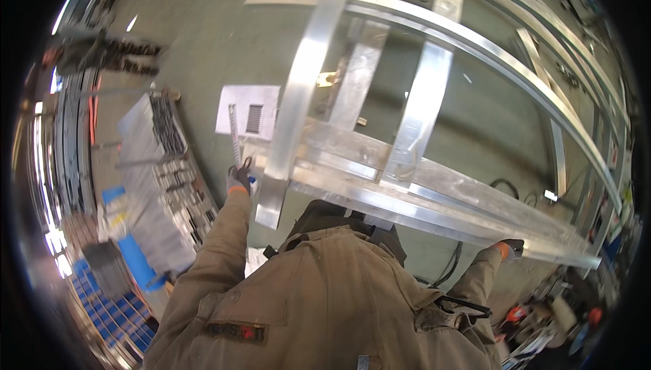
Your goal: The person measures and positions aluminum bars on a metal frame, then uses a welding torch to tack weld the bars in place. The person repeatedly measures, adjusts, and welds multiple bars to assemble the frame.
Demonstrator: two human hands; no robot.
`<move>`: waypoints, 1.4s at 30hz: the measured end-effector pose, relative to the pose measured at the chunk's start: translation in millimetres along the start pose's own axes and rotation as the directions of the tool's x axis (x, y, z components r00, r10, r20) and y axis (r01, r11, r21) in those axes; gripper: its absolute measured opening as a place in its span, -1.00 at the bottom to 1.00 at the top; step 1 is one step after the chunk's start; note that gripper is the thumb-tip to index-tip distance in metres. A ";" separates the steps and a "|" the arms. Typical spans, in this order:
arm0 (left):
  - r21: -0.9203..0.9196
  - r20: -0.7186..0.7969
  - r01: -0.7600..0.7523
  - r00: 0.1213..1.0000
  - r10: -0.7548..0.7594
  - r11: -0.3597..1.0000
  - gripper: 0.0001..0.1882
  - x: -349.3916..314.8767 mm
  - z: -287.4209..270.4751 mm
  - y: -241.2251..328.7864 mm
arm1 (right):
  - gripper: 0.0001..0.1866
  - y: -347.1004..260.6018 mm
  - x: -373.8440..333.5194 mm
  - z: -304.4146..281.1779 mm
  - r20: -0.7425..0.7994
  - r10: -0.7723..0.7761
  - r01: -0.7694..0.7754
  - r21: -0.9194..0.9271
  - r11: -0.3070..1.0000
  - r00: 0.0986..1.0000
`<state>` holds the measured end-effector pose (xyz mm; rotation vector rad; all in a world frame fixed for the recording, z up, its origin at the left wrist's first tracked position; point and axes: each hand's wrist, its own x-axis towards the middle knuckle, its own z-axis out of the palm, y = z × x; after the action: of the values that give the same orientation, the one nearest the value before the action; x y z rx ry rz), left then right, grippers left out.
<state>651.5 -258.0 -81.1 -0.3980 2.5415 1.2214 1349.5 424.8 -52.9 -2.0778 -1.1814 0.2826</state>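
Observation:
My left hand (239,176), in a grey glove with an orange cuff, is closed on a tape measure whose narrow, marked blade (234,129) extends away from me over a white printed sheet (218,122). A small blue thing shows beside the fingers, too small to name. At the right, my right hand (514,249), in a dark glove, grips the near edge of a long metal bar (434,217). This bar runs across in front of me. A flat metal strip (302,92) lies crosswise over it, its near end jutting toward me close to my left hand.
More metal bars form a frame, with a long curved rail (502,65) at the far right. On the left stands a stack of metal profiles (178,187) beside a blue gridded rack (108,309). A black cable (451,265) lies on the floor. Tools clutter the lower right.

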 end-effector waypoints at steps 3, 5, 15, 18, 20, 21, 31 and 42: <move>-0.011 0.052 0.050 0.997 -0.049 0.999 -0.75 -36.8 -9.5 16.0 | -0.44 -65.5 -53.6 59.3 0.211 -0.268 0.188 0.336 0.923 0.940; 0.035 0.153 0.067 0.986 -0.072 0.997 -0.74 -59.3 -19.9 22.4 | -0.50 -127.3 -130.4 112.8 0.454 -0.225 -0.141 0.641 0.754 0.862; 0.096 0.371 0.121 0.917 -0.149 0.988 -0.60 -105.2 -68.9 0.6 | -0.42 -342.9 -565.5 163.5 0.979 -0.197 -0.349 0.169 0.922 -0.046; 0.064 0.460 0.129 0.876 -0.144 0.990 -0.58 -105.9 -73.6 -2.7 | -0.29 -344.6 -610.4 161.8 0.994 -0.098 -0.359 0.072 0.931 -0.055; 0.073 0.518 0.144 0.840 -0.161 0.987 -0.56 -105.5 -74.1 -2.4 | -0.46 -340.9 -622.5 163.1 0.992 -0.088 -0.442 0.037 0.896 -0.095; 0.101 0.550 0.139 0.817 -0.172 0.985 -0.56 -104.7 -74.5 -1.7 | -0.50 -338.2 -626.7 163.5 0.987 -0.121 -0.503 0.050 0.863 -0.108; 0.139 0.724 0.138 0.661 -0.196 0.981 -0.53 -94.8 -111.1 -26.2 | -0.61 -341.9 -627.4 163.9 0.991 -0.132 -0.360 0.124 0.925 0.001; -0.013 0.810 -0.422 0.527 0.257 0.907 -0.69 -146.6 -121.7 -111.4 | -0.59 -314.8 -603.4 230.9 0.933 -0.251 -0.357 0.150 0.922 -0.258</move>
<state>810.1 -403.6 -32.2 0.6299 1.8985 0.9318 689.6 143.8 -96.9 -1.0435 -1.5493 2.5390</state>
